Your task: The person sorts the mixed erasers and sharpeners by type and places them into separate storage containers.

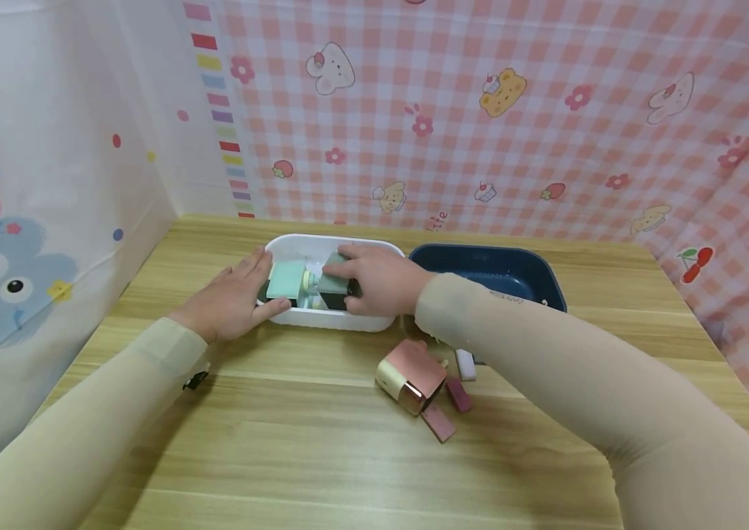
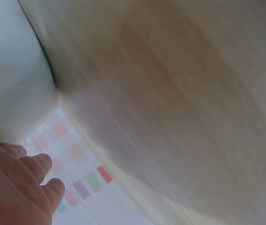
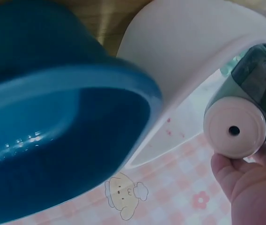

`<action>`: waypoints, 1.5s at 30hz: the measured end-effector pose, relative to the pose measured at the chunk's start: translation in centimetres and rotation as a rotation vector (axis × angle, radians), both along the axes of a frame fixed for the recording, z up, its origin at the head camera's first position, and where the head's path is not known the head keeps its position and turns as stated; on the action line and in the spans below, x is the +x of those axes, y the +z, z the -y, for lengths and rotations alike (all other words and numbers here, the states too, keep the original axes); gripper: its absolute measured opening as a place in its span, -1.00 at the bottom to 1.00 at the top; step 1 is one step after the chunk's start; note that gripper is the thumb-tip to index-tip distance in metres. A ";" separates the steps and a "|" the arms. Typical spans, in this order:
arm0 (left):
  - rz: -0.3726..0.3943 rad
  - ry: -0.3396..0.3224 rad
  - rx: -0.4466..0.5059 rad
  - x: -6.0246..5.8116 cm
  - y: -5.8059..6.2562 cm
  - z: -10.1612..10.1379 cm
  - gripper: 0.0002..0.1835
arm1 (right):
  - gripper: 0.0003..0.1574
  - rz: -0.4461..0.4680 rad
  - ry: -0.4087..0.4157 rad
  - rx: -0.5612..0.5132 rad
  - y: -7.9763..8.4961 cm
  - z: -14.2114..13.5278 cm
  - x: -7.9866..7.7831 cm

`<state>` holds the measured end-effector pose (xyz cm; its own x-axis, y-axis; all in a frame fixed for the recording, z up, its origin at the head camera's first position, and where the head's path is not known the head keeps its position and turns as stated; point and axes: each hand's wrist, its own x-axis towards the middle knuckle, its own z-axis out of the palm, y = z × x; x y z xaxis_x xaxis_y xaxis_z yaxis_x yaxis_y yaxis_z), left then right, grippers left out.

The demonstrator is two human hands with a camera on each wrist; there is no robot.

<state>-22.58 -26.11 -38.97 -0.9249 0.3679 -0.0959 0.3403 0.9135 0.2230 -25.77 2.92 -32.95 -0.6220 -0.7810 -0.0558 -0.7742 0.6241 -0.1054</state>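
My right hand point(image 1: 384, 278) grips a grey-green pencil sharpener point(image 1: 335, 291) over the right half of the white bin point(image 1: 335, 321). In the right wrist view, this sharpener point(image 3: 234, 117) has a round pale face with a dark hole and a dark see-through box, and fingers and thumb hold it. A mint-green boxy sharpener point(image 1: 287, 280) sits in the left half of the bin, close beside the first one. At the bin's left end, my left hand point(image 1: 227, 296) rests with its fingers extended along the rim, thumb at the front edge.
A dark blue bin point(image 1: 527, 276) stands right of the white one, partly behind my right sleeve. On the table in front lie a pink pencil sharpener point(image 1: 416, 368), two pink erasers point(image 1: 438, 424) and a white eraser point(image 1: 465, 365). A patterned cloth point(image 1: 454, 132) hangs behind.
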 end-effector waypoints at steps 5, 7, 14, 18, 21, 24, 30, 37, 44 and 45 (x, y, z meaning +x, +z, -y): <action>0.000 0.000 0.001 0.1 0.0 0.0 0.12 | -0.24 0.028 0.006 0.032 -0.2 0.5 -0.5; 0.002 0.000 -0.002 0.1 0.0 0.0 0.12 | -0.23 0.046 0.005 0.052 -0.3 0.8 -0.7; 0.002 -0.002 0.002 0.0 0.0 0.0 0.14 | -0.24 0.124 0.020 0.082 -1.2 1.5 -1.3; -0.005 -0.004 0.000 -0.2 -0.3 0.1 0.15 | -0.30 0.159 0.048 0.095 -1.6 1.5 -1.6; -0.005 -0.003 -0.004 -0.2 -0.4 0.2 0.16 | -0.35 0.188 0.077 0.107 -1.6 1.3 -1.8; -0.005 -0.003 -0.006 -0.3 -0.5 0.2 0.15 | -0.38 0.203 0.108 0.124 -1.4 1.0 -1.8; -0.004 0.001 -0.006 -0.3 -0.4 0.2 0.15 | -0.39 0.218 0.104 0.184 -0.9 0.5 -1.6; -0.009 0.002 -0.004 -0.3 -0.4 0.2 0.16 | -0.36 0.247 0.060 0.171 -1.1 0.1 -1.6; -0.006 0.003 0.002 -0.3 -0.4 0.2 0.14 | -0.33 0.238 0.062 0.160 -1.6 0.4 -1.7; -0.007 0.003 0.002 -0.3 -0.4 0.2 0.13 | -0.33 0.239 0.060 0.157 -1.7 0.4 -1.7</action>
